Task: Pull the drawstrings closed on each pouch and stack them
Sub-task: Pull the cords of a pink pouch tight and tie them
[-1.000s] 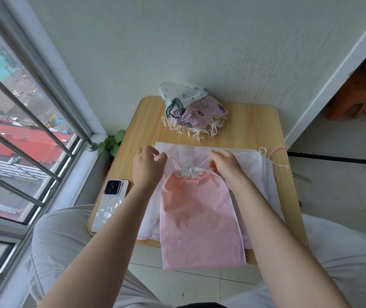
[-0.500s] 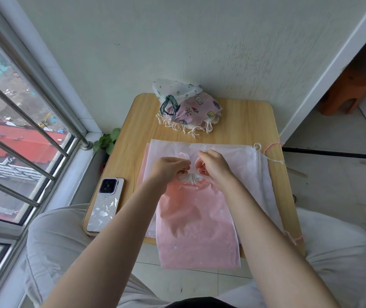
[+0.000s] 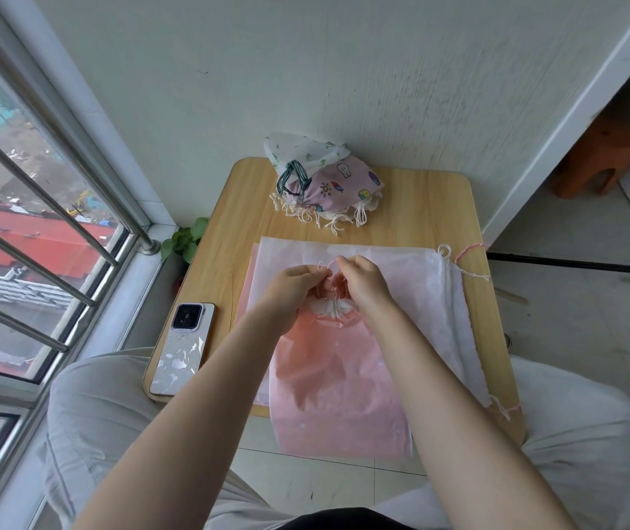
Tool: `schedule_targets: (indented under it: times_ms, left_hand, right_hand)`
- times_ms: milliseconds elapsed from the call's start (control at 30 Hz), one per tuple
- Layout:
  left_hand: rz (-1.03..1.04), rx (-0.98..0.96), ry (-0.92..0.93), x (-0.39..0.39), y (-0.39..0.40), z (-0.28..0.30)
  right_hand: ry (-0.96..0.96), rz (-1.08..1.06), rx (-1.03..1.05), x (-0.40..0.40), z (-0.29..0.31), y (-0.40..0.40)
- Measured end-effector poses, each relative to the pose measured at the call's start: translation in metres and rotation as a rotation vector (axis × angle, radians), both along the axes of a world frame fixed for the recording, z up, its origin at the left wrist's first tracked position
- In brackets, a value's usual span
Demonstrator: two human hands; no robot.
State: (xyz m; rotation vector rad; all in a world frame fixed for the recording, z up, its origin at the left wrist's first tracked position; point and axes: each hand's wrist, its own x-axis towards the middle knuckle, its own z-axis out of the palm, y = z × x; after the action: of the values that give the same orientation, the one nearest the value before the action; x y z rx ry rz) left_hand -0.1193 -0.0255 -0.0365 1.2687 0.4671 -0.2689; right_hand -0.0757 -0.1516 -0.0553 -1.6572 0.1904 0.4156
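Your worktop [image 3: 420,208] is matt pale wood-grain; the pink pouch [image 3: 336,392] thin, slightly sheeny fabric; the phone [image 3: 181,350] case glossy; the window bars [image 3: 38,193] brushed metal.

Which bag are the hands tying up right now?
The plain pink pouch at the table's near edge. Both hands, left hand and right hand, pinch its strings at the gathered neck. The patterned pouches sit untouched by the wall.

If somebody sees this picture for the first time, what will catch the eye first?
Probably the two hands, left hand and right hand, meeting over the gathered neck of the pink pouch at the middle of the table, pinching its strings. Next, the pile of closed pouches at the table's far edge, and the phone by the window side.
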Motion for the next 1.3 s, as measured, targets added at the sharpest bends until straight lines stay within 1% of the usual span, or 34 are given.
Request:
schedule_targets:
  times_ms: [100,167,267,367,433,500,533,600,633,700,767,900,1000,1100,1167,1300]
  left_hand:
    - [-0.012,0.295,0.049,0.0,0.002,-0.005]
    - [-0.053,0.428,0.068,0.0,0.003,-0.005]
    - [-0.182,0.512,0.07,0.0,0.002,0.001]
    - [-0.275,0.467,0.083,0.001,0.0,0.007]
    - [-0.338,0.506,0.055,0.0,-0.002,0.009]
    - [-0.387,0.569,-0.003,-0.002,-0.004,0.01]
    - [-0.382,0.562,-0.023,-0.002,-0.004,0.009]
    - [-0.334,0.477,-0.028,-0.001,-0.002,0.008]
    - [-0.307,0.422,-0.025,0.0,0.0,0.006]
    - [-0.269,0.342,-0.008,0.001,0.005,0.004]
    - [-0.255,0.325,0.011,0.003,0.01,0.002]
    - [-0.228,0.318,0.026,0.003,0.016,-0.001]
    - [-0.097,0.244,0.024,0.003,0.016,-0.003]
    - [-0.012,0.16,0.034,0.003,0.015,-0.005]
    - [-0.019,0.165,0.042,0.003,0.015,-0.005]
    - [-0.06,0.183,0.033,0.005,0.016,-0.004]
  right_hand:
    - [0.0,-0.012,0.046,0.001,0.004,-0.002]
    - [-0.018,0.01,0.062,0.002,0.009,-0.003]
    - [-0.053,0.079,0.019,0.003,0.02,-0.004]
    - [-0.097,0.137,-0.023,0.006,0.026,-0.005]
    - [-0.099,0.16,-0.04,0.009,0.028,-0.002]
    - [-0.109,0.198,0.003,0.012,0.031,0.001]
    - [-0.121,0.212,0.045,0.014,0.032,0.003]
    - [-0.118,0.213,0.124,0.018,0.031,0.004]
    - [-0.098,0.208,0.136,0.019,0.029,0.004]
    - [-0.043,0.224,0.095,0.016,0.027,0.0]
    - [-0.026,0.265,-0.019,0.012,0.026,-0.004]
    - [-0.118,0.421,-0.382,0.013,0.027,-0.017]
    - [-0.13,0.509,-0.489,0.015,0.031,-0.026]
    - [-0.147,0.557,-0.49,0.015,0.038,-0.029]
    - [-0.149,0.574,-0.468,0.011,0.042,-0.027]
    - [-0.086,0.592,-0.409,0.002,0.042,-0.02]
